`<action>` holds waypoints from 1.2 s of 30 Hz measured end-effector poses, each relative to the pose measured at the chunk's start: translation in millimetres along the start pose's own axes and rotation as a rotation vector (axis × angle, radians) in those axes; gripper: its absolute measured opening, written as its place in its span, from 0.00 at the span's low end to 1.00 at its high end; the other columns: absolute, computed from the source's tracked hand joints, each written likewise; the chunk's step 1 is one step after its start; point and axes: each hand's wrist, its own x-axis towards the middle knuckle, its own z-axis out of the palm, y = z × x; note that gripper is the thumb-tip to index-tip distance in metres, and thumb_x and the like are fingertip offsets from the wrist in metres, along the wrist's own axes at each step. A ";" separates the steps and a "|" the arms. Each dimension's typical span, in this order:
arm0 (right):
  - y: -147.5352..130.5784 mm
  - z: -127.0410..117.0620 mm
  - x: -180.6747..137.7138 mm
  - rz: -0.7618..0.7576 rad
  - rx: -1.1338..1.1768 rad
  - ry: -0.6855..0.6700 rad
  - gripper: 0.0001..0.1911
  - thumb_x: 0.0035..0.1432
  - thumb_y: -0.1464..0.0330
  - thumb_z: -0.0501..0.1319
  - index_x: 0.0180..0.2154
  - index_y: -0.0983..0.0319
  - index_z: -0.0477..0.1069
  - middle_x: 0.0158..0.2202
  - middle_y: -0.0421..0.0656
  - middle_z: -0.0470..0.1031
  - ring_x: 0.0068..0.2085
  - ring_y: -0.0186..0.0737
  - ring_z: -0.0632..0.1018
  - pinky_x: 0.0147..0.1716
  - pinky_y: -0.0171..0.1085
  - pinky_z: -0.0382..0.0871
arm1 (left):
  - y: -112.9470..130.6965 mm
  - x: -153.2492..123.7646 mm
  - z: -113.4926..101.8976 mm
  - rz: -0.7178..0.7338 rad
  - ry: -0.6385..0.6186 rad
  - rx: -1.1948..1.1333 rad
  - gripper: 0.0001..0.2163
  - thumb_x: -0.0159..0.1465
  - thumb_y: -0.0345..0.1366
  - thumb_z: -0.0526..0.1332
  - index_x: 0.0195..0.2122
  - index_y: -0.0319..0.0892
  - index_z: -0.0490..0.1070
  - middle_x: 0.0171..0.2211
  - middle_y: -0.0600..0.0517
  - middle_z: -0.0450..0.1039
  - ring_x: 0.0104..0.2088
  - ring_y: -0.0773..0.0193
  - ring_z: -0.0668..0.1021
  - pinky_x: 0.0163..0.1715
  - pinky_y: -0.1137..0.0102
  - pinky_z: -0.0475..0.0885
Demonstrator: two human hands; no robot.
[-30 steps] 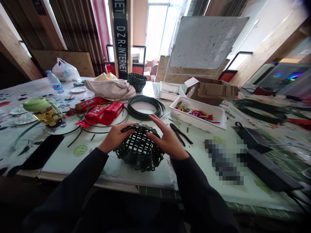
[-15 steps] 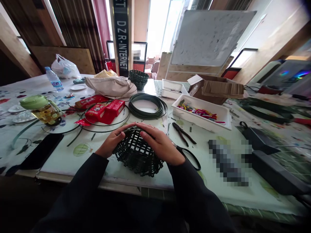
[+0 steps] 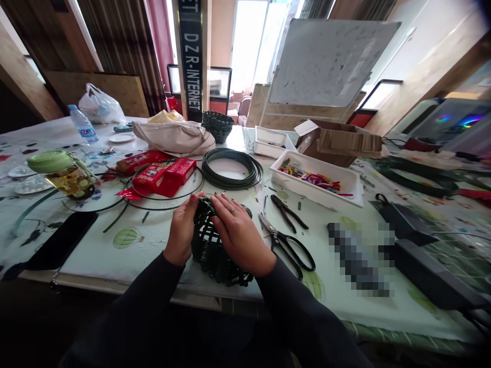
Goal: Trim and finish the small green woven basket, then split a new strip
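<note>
Dark green woven basket [image 3: 218, 266] at the near edge of the table [image 3: 111, 260], between the person's 2 hands. Openwork lattice shows in the gap between them; much of the rim is covered. Cannot tell whether the base sits fully on the cloth.

Left hand [image 3: 181, 232] grips the basket's left side, upright, fingertips up at the rim. Right hand [image 3: 242, 235] lies across the top and right side, fingers straight and together, tips at the far rim near the left fingertips, a ring on 1 finger. Cannot tell whether the right thumb pinches the weave.

Just right of the right hand: black-handled scissors [image 3: 274, 237], blades pointing away. Beyond them, dark pliers [image 3: 283, 207], handles toward the person.

Straight beyond the basket: coil of green strip [image 3: 232, 182]. Left of it, red packets [image 3: 164, 177] with thin loops around them. Right of it, long white tray [image 3: 318, 195] of mixed bright pieces; smaller white tray [image 3: 270, 148] and open cardboard box [image 3: 345, 142] behind.

Far left: black slab [image 3: 63, 240] like a phone, green-lidded jar [image 3: 69, 178], water bottle [image 3: 84, 126]. Pale cloth bag [image 3: 174, 138] beyond the packets; 2nd woven basket [image 3: 217, 127] at its right.
</note>
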 end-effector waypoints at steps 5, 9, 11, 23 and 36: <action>14.1 -14.9 3.7 0.081 0.345 -0.037 0.21 0.65 0.65 0.51 0.58 0.59 0.64 0.59 0.45 0.68 0.60 0.43 0.67 0.61 0.48 0.58 | 8.5 0.9 -16.4 -0.106 -0.338 0.051 0.24 0.63 0.51 0.55 0.55 0.43 0.68 0.56 0.45 0.69 0.58 0.52 0.68 0.57 0.59 0.63; 32.1 -28.7 5.9 0.172 0.587 -0.082 0.20 0.64 0.61 0.53 0.56 0.55 0.67 0.57 0.41 0.70 0.58 0.44 0.70 0.59 0.48 0.60 | 13.6 10.5 -18.4 -0.076 -0.513 0.124 0.26 0.64 0.55 0.48 0.58 0.47 0.66 0.63 0.49 0.59 0.63 0.52 0.60 0.61 0.59 0.58; 35.6 -29.9 6.8 0.185 0.611 -0.078 0.20 0.64 0.60 0.53 0.55 0.55 0.68 0.57 0.41 0.71 0.57 0.44 0.71 0.59 0.49 0.60 | 12.8 15.1 -13.9 -0.032 -0.512 0.144 0.25 0.65 0.53 0.50 0.59 0.46 0.64 0.64 0.49 0.57 0.64 0.53 0.59 0.62 0.60 0.56; 9.0 -6.4 4.5 0.142 0.275 0.108 0.22 0.66 0.65 0.48 0.59 0.60 0.60 0.60 0.48 0.66 0.62 0.43 0.63 0.60 0.45 0.57 | -9.8 -14.0 6.5 0.352 -0.196 0.489 0.29 0.66 0.50 0.49 0.66 0.49 0.46 0.68 0.50 0.45 0.67 0.60 0.50 0.65 0.59 0.42; 51.0 -5.4 -8.2 0.508 1.098 0.186 0.27 0.61 0.48 0.50 0.49 0.59 0.72 0.52 0.45 0.75 0.58 0.48 0.69 0.58 0.49 0.58 | 14.7 4.6 -18.4 -0.248 -0.178 0.040 0.18 0.59 0.40 0.64 0.49 0.39 0.71 0.41 0.47 0.78 0.42 0.58 0.79 0.45 0.65 0.73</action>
